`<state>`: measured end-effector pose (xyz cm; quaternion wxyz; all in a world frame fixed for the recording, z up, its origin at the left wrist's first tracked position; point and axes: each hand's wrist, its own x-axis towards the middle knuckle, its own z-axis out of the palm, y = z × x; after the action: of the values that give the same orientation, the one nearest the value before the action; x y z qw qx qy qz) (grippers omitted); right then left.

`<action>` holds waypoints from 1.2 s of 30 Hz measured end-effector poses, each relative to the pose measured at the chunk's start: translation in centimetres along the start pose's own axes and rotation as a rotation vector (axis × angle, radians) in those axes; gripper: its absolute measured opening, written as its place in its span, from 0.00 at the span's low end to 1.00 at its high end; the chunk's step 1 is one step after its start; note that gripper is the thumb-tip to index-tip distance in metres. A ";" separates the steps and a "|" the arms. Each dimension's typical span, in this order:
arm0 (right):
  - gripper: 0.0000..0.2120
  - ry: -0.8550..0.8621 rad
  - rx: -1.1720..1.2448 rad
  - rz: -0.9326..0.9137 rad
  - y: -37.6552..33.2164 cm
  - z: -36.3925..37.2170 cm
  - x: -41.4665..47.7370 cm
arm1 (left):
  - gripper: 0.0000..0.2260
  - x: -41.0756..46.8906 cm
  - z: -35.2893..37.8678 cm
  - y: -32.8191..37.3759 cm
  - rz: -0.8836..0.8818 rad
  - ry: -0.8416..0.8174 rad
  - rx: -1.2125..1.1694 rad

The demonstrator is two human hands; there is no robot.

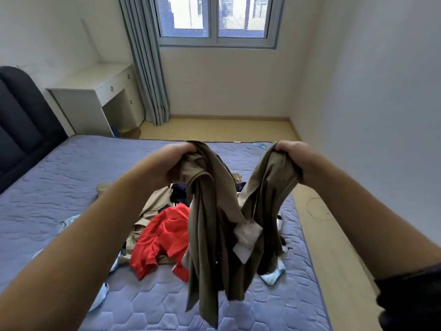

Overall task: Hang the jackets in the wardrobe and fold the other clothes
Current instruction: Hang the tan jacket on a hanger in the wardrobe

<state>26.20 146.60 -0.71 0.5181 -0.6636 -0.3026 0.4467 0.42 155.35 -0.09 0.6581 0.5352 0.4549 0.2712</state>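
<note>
Two hands hold one olive garment up in the air, above the near right part of the mattress. The left hand clenches a bunch of the cloth at its top left and the right hand clenches another at its top right. The cloth sags in a V between them, and two long parts hang down. A white patch shows low in the middle of it. What kind of garment it is I cannot tell.

Under and behind it a pile of clothes lies on the mattress. A red garment lies to the left on top of a beige garment, with something dark farther back. Pale blue pieces lie at the pile's right edge, and more at its left.

The mattress is blue and quilted, with a dark headboard at its left end. Past it a white desk stands in the corner beside a grey curtain, which hangs left of the window. Wooden floor runs along the far and right sides.
</note>
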 end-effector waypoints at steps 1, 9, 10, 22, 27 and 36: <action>0.11 0.004 0.007 -0.002 -0.6 0.0 0.6 | 0.09 1.0 0.1 0.5 -0.031 0.031 -0.011; 0.05 0.136 -0.096 0.041 3.1 1.6 10.2 | 0.07 12.4 0.4 -4.6 -0.174 0.298 0.194; 0.11 0.100 -0.127 0.054 4.6 2.0 11.3 | 0.09 13.5 0.4 -6.2 -0.185 0.312 0.258; 0.11 -0.147 -0.544 0.581 39.8 5.5 9.6 | 0.05 11.1 1.3 -39.4 -0.654 0.126 0.438; 0.05 -0.240 -0.599 0.684 52.1 6.9 7.7 | 0.09 10.1 1.8 -51.7 -0.779 0.084 0.383; 0.10 -0.142 -0.543 0.819 66.5 7.1 7.8 | 0.07 9.9 -2.8 -67.2 -1.002 0.250 0.409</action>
<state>18.96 137.64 -67.06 0.0867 -0.8069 -0.1569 0.5628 -6.45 146.18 -67.12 0.5302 0.3342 0.7718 -0.1074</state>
